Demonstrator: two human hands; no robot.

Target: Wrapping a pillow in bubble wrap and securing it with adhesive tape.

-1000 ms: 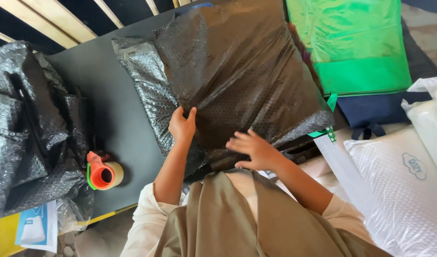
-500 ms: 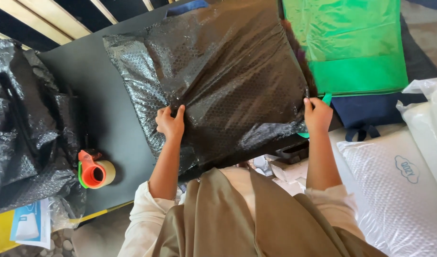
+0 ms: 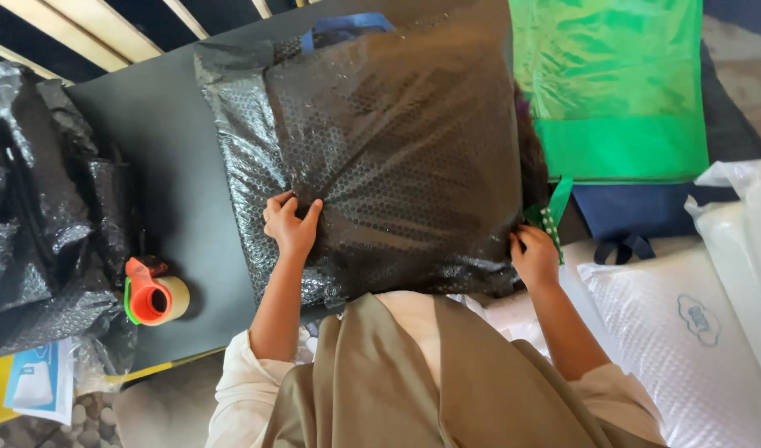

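Observation:
A big flat parcel wrapped in black bubble wrap lies on a dark grey table. My left hand pinches a fold of the wrap on the parcel's near left side. Gripping the wrap's edge at the near right corner is my right hand, next to a green strap. A blue handle pokes out behind the parcel's far edge.
An orange tape dispenser with a tan roll stands at the table's left. A heap of black bubble wrap lies further left. A green bag and a navy one are at right; white packed pillows below them.
The parcel has shifted slightly right and squared up. My right hand dropped from the right edge to the near right corner. My left hand stays on the fold.

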